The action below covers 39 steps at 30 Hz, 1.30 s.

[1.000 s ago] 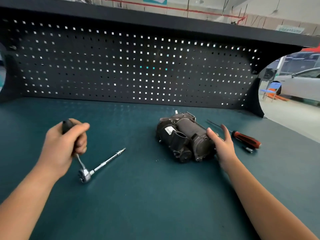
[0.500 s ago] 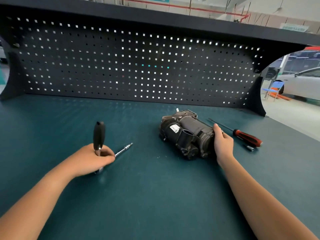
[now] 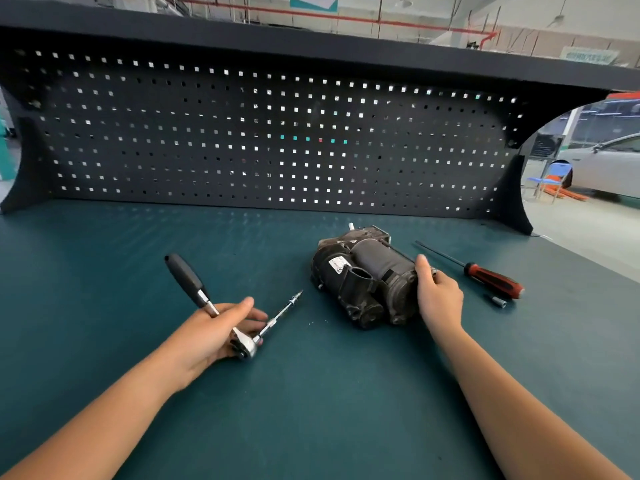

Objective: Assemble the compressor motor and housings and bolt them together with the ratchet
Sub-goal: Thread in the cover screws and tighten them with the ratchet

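ratchet (image 3: 205,300) and compressor (image 3: 367,282) on the green bench top (image 3: 311,403).
the left hand (image 3: 211,336) gripped the ratchet near its head, fingers curled round the shank, with the black handle tilted up and away. the compressor lay centre right on the bench top. the right hand (image 3: 438,296) clasped its right end, thumb over the top. a red-handled screwdriver (image 3: 491,280) lay just beside that hand.

A car workshop: a workbench (image 3: 311,410) with pegboard (image 3: 242,133) back, a parked car (image 3: 609,168) beyond.

Shiny chromed metal ratchet (image 3: 221,308) with matt black grip, dull grimy compressor (image 3: 367,280), smooth matt bench mat (image 3: 311,393).
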Motion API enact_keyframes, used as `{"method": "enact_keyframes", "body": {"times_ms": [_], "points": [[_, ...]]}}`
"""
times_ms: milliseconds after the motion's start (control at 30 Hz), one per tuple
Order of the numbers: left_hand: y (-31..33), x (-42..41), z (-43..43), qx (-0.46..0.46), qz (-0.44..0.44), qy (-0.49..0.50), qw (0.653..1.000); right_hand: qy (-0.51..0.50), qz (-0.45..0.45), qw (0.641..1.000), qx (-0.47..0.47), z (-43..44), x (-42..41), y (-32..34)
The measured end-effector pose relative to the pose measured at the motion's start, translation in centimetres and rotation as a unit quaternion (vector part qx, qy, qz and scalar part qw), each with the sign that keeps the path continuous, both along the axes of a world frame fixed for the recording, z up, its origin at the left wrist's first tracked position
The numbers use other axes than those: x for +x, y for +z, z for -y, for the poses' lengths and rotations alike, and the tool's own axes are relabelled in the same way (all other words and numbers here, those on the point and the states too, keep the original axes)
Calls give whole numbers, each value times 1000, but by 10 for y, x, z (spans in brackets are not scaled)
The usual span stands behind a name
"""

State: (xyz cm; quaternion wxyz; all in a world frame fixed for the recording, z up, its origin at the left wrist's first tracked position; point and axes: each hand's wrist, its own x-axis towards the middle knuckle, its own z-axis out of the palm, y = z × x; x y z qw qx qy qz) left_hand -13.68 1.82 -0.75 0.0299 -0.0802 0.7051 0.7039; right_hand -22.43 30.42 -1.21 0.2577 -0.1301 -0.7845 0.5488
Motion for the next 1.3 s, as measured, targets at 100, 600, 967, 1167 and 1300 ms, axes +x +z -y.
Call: {"method": "enact_keyframes", "body": {"times_ms": [100,600,967,1167,1300], "points": [[-4,-3,3,-177,-65,41,981,4,-13,997,78,5,8,4],[-2,-9,68,-579,-48,-10,814,91,-49,966,237,44,42,10],[2,-7,82,-670,-8,-139,729,124,-23,961,246,47,48,11],[1,-10,91,-647,-25,-154,746,256,47,948,182,21,43,20],[3,-10,93,-652,-30,-163,740,255,32,950,179,17,42,13]]}}
